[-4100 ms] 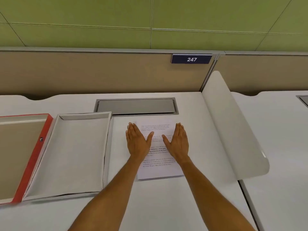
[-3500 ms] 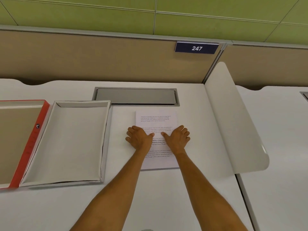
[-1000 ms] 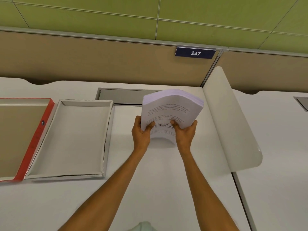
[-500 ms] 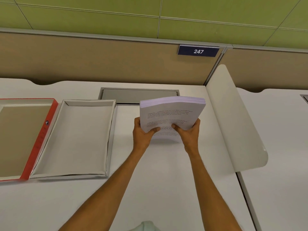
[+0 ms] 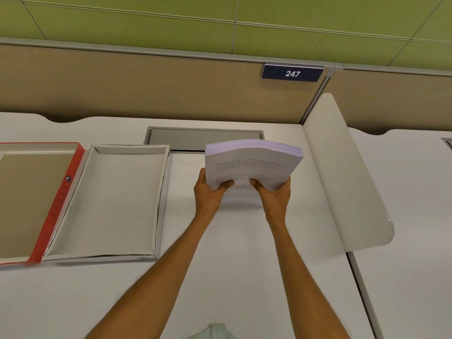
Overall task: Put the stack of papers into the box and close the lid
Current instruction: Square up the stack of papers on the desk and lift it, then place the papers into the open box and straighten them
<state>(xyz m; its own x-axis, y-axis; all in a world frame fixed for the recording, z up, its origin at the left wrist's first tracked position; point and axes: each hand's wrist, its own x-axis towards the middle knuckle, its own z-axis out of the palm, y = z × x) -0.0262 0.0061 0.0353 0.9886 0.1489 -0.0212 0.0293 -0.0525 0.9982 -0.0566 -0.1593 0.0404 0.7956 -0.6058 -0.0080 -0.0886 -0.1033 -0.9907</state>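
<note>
While two hands grip one stack of papers (image 5: pixel 253 162), one box (image 5: pixel 117 199) open

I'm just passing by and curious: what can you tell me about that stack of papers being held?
The stack of papers is a thick bundle of white sheets, with printed paragraphs on the top page. It is lifted off the white desk and tilted, far edge raised, bowing slightly. The left hand and right hand grip its near edge, thumbs on top. It is to the right of the open box.
</note>
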